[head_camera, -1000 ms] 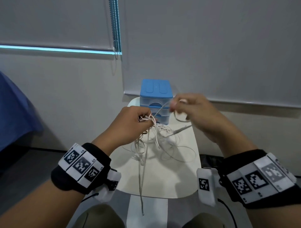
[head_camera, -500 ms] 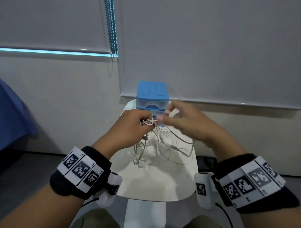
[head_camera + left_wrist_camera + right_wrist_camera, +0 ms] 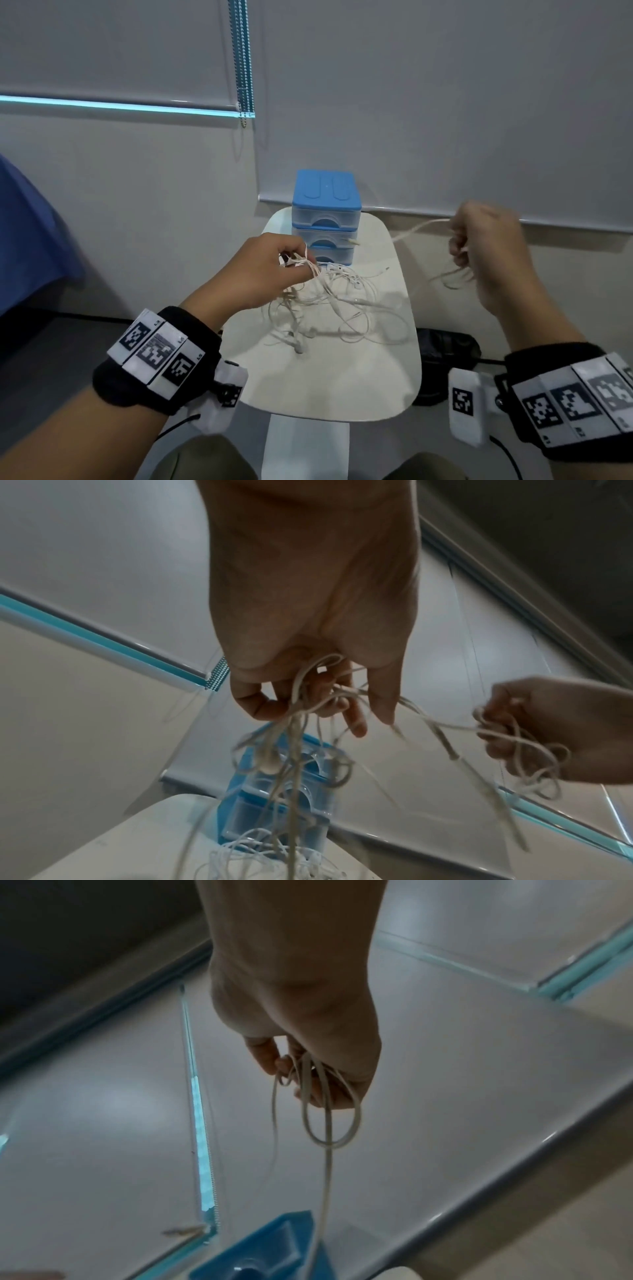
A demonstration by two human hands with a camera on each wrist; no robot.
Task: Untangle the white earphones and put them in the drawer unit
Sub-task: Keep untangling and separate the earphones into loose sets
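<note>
A tangle of white earphones [image 3: 337,301] hangs from my left hand [image 3: 274,267] down onto the small white table [image 3: 342,383]. The left hand's fingers pinch a knot of cord [image 3: 308,696] above the table's middle. My right hand [image 3: 479,246] is out to the right, past the table edge, and grips a few loops of cord [image 3: 322,1110]. One strand [image 3: 414,229] runs taut from it back toward the tangle. The blue three-drawer unit [image 3: 325,219] stands at the table's far end with all drawers closed.
A wall with roller blinds and a bead chain [image 3: 243,58] rises right behind the table. A dark object [image 3: 445,346] sits on the floor at the right. Blue fabric [image 3: 30,233] is at the far left.
My right hand has pulled away to the right with its loops of cord, drawing a strand out of the tangle. The left hand stays over the table holding the knot.
</note>
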